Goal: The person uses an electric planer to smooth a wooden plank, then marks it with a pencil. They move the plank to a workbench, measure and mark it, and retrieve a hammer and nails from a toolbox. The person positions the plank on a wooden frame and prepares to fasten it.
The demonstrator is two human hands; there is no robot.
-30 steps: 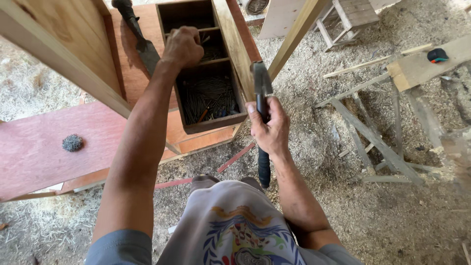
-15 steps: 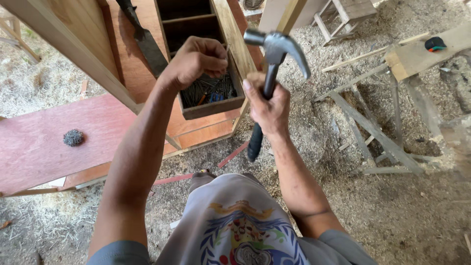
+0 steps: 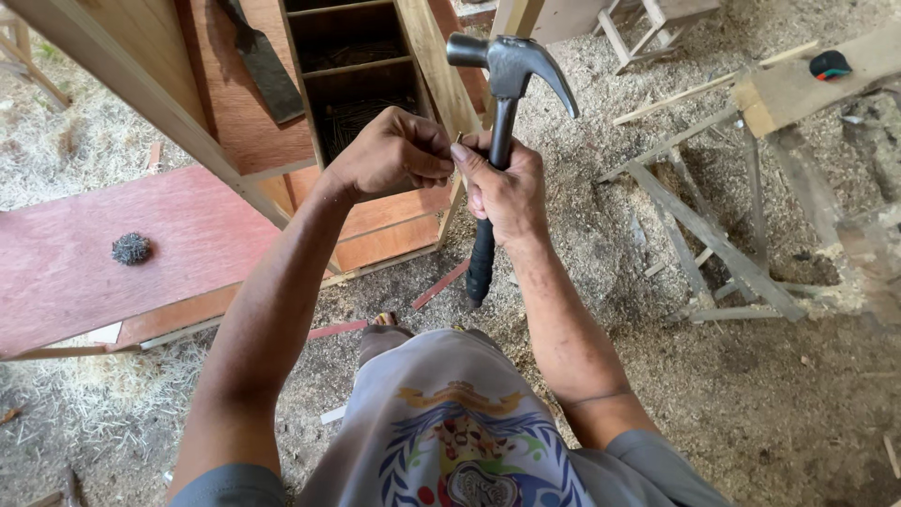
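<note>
My right hand grips the shaft of a claw hammer, held upright with its steel head at the top and black grip pointing down. My left hand is closed, its fingertips pinching small nails right against my right thumb. Both hands meet in front of a wooden compartment box that holds a dark heap of nails.
A reddish plywood board lies at the left with a small dark clump on it. A wide-bladed tool rests on the wood beside the box. Wooden frames, offcuts and sawdust cover the ground at right.
My left hand came out of the nail box and moved to my right hand. The hammer swung upright from head-down and rose with my right hand.
</note>
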